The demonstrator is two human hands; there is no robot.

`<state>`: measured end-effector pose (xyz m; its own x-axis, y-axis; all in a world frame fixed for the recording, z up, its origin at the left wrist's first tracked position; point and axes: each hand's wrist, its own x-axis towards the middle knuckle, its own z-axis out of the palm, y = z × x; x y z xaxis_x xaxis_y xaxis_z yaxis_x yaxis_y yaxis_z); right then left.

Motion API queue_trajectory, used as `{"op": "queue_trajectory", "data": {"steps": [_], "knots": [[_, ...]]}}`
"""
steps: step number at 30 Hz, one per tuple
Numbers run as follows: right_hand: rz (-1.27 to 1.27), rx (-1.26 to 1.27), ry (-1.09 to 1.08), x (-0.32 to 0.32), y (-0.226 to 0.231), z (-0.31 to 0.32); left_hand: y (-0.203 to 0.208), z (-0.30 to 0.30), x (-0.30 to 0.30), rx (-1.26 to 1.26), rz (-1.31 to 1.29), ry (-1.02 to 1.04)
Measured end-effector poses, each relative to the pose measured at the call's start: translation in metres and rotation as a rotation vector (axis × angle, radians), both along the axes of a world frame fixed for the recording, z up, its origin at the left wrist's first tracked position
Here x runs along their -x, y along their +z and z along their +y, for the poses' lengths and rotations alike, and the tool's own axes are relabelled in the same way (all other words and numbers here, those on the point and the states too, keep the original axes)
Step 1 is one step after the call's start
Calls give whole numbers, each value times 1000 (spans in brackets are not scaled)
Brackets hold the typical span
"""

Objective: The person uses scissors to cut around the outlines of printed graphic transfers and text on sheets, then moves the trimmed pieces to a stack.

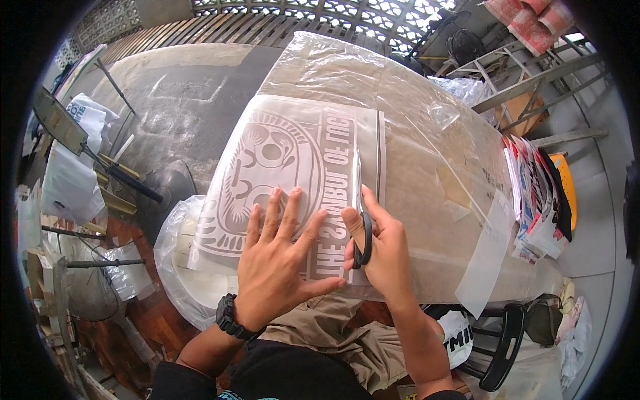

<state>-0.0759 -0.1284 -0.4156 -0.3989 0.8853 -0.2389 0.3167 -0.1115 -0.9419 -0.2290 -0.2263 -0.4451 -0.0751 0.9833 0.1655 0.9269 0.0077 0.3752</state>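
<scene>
A translucent sheet [267, 159] with a large round printed design and a column of lettering lies on the plastic-covered table in front of me. My left hand [280, 250] rests flat on its lower part, fingers spread, with a black watch on the wrist. In my right hand [381, 243] is a pair of scissors [363, 243] with black handles. The blades point away from me along the sheet's right side, just right of the lettering. They look nearly closed. Whether the sheet lies between them I cannot tell.
Clear plastic covers the table [427, 200]. A loose translucent strip [483, 260] hangs over its near right edge. At the right stands a stack of colourful folded items [533, 193] beside metal framing. A black chair [503, 347] is at the near right, and a floor fan [175, 190] at the left.
</scene>
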Motion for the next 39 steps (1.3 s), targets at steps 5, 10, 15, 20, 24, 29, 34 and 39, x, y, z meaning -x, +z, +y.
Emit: {"op": "queue_trajectory", "data": {"steps": [5, 10, 15, 20, 24, 29, 34, 39], "knots": [[43, -51, -5, 4, -6, 13, -1, 1, 0, -23, -22, -10], [16, -34, -13, 8, -3, 21, 2, 0, 0, -6, -9, -1], [-5, -52, -9, 14, 3, 30, 2, 0, 0, -6, -20, -2], [21, -58, -10, 19, 3, 39, 1, 0, 1, -7, -28, -3], [23, -66, -17, 23, -1, 50, 2, -1, 1, 1, -37, 2], [-27, -86, -46, 30, -2, 64, 2, 0, 1, -2, -32, 1], [72, -89, -36, 39, 5, 103, 4, 2, 0, -11, -7, -4], [-403, -540, 118, 13, 20, 78, 2, -1, 0, -38, -7, 4]]}}
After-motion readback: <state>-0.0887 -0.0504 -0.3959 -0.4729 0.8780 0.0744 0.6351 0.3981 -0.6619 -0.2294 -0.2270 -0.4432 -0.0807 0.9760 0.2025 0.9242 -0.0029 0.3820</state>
